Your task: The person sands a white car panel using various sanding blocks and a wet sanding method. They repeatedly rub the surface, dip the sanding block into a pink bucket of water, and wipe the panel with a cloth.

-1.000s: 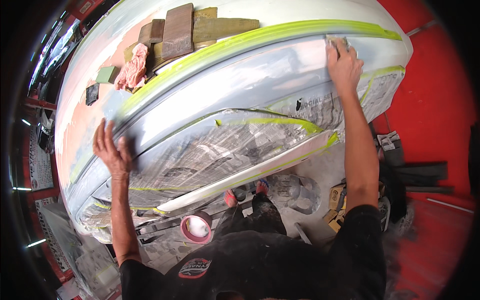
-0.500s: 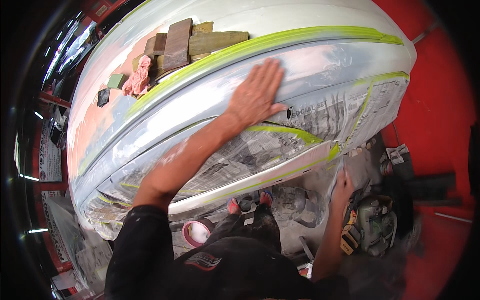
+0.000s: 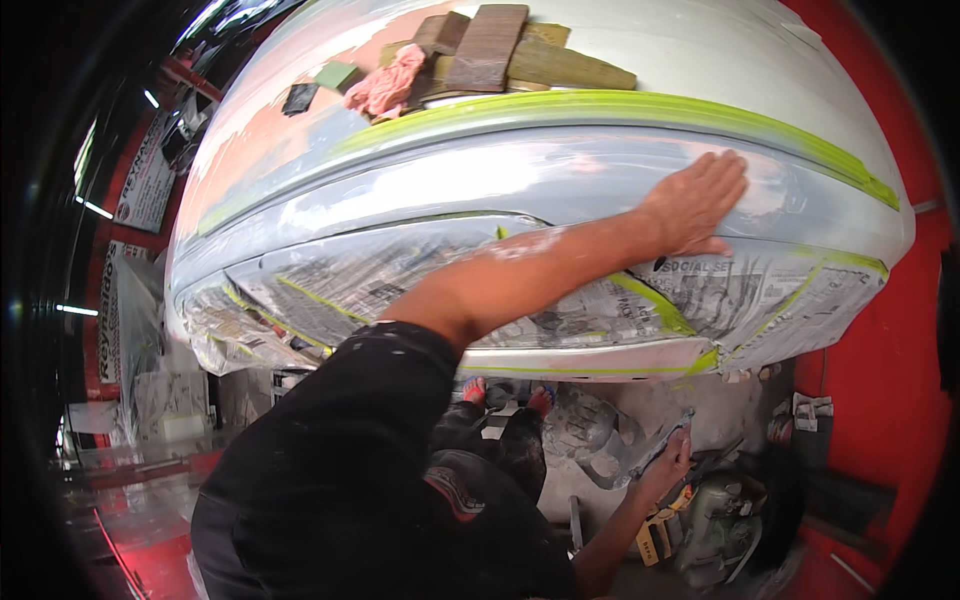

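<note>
Unclenched and flat, my left grip (image 3: 697,203) is lying on the right part of one curved grey-and-white vehicle panel (image 3: 440,180); my right grip (image 3: 676,458) is grasping one thin grey strip (image 3: 655,447), lower right. I'm judging the panel stiff, smooth, better palmed than gripped; the strip light, bendable, best held by its edge. I'm counting one crumpled pink cloth (image 3: 388,85), one green block (image 3: 337,75), one black square piece (image 3: 300,98).

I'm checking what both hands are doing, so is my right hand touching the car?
Apart: the head view shows your right hand below the car's lower edge, with pale floor between them.
</note>
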{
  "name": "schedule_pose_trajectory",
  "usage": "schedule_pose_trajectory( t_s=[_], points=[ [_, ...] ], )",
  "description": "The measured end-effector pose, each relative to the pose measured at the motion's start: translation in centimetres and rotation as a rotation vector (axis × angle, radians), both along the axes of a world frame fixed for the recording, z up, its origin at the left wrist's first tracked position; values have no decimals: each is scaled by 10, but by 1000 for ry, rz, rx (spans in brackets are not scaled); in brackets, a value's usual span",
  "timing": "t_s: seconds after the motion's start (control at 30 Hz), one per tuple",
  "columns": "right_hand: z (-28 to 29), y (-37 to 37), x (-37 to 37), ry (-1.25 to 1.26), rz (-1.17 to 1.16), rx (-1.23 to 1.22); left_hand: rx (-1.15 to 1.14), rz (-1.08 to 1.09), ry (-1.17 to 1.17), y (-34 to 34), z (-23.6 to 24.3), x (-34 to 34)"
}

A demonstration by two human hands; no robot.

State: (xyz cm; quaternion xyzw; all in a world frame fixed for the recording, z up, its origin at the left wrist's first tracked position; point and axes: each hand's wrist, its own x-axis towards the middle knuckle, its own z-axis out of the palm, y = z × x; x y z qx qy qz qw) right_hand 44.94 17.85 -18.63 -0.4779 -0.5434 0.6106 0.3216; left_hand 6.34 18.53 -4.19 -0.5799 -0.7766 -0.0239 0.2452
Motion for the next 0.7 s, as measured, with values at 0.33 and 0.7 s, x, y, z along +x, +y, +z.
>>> schedule_pose_trajectory(
  t_s=[0.33, 0.7],
  points=[
    [36, -14, -69, 94, 213, -127, -43, 209, -160, -248, 12, -3],
    [34, -79, -100, 293, 289, -369, 5, 440, -147, -446, -2, 1]
  ],
)
